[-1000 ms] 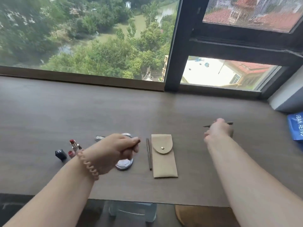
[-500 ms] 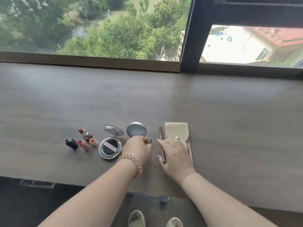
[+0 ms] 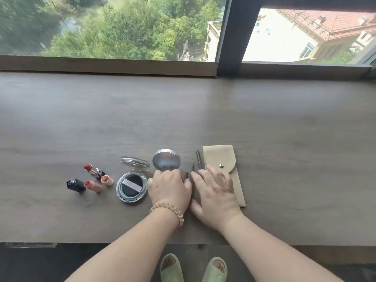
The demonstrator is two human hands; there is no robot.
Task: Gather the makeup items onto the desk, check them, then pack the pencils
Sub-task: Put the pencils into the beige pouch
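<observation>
at the lower middle of the frame, both hands rest side by side on the worktop [image 3: 264, 123], over the pencils. the left hand [image 3: 169, 189] lies knuckles up with its fingers curled down; a dark stub shows just past them, but whether they grip it i cannot tell. the right hand [image 3: 215, 192] is spread flat, fingers open and holding nothing, pressing on the lower part of the beige pouch [image 3: 220, 157] and the second pencil [image 3: 199, 160] beside it. the first pencil [image 3: 191, 166] pokes out between the two hands, tip toward the window.

judging by the layout, the step is lining up the pencils before packing. it would go best by rolling them parallel, tips the same way, then unsnapping the pouch flap with one hand while the other keeps them from rolling.

left of the hands sit the open compact [image 3: 131, 187], its round lid [image 3: 166, 159] and the lipsticks [image 3: 95, 178].
</observation>
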